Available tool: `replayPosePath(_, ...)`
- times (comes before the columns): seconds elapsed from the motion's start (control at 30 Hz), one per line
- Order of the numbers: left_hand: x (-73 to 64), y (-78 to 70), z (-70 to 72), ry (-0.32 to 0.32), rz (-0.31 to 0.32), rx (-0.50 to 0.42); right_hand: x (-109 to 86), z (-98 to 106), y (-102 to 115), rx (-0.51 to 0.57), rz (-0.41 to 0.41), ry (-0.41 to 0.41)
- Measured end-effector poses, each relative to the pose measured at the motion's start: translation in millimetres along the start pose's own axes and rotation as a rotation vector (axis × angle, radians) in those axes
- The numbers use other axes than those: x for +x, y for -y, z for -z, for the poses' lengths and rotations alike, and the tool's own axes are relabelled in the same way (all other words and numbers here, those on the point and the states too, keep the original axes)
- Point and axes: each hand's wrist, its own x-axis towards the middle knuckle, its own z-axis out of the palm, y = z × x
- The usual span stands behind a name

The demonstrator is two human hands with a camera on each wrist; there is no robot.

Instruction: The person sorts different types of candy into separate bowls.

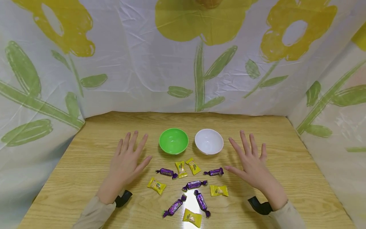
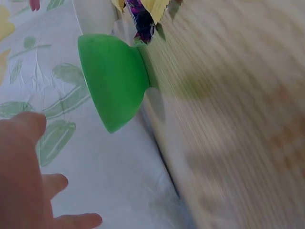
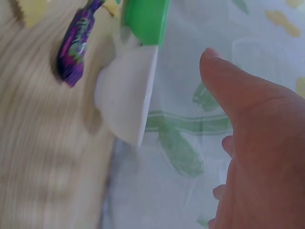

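My left hand (image 1: 127, 160) is spread with straight fingers, left of a green bowl (image 1: 173, 141), and holds nothing. On the other side my right hand (image 1: 253, 165) also has its fingers spread, to the right of a white bowl (image 1: 209, 142). Its thumb tip appears close to a purple-wrapped candy (image 1: 215, 172); whether they touch I cannot tell. Both bowls look empty and stand side by side. In front of them lie several purple twist-wrapped candies (image 1: 175, 207) and several yellow candy packets (image 1: 192, 218). The left wrist view shows the green bowl (image 2: 114, 81) side-on; the right wrist view shows the white bowl (image 3: 126, 95).
The wooden table (image 1: 85, 165) reaches back to a white curtain (image 1: 137, 63) printed with yellow flowers, which also hangs at both sides. A black strap (image 1: 123, 199) is at the left wrist, another black strap (image 1: 259, 206) at the right.
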Motion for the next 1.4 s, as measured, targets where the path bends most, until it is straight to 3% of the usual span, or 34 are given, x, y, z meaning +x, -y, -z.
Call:
replayPosePath(0.4,34.8,-8.5,-14.3,0.05,-0.068,-0.095,21.0,-3.8,21.5,0.048,0.041,0.016)
replayPosePath(0.73,62.7,-13.7,-39.0,0.057,-0.14,-0.253,38.2,-6.9,49.0,0.041,0.087,0.085)
replayPosePath(0.87,66.5,-11.8,-46.2,0.056,-0.173,-0.339,43.5,-9.4,62.9,0.049,0.137,0.108)
replayPosePath(1.13,70.0,-9.2,-56.7,0.074,-0.133,-0.487,54.8,-18.0,93.0,0.06,0.276,0.145)
replayPosePath(1.4,67.7,-5.3,-73.6,0.129,-0.111,-0.742,53.6,-29.3,118.2,0.094,0.346,0.222)
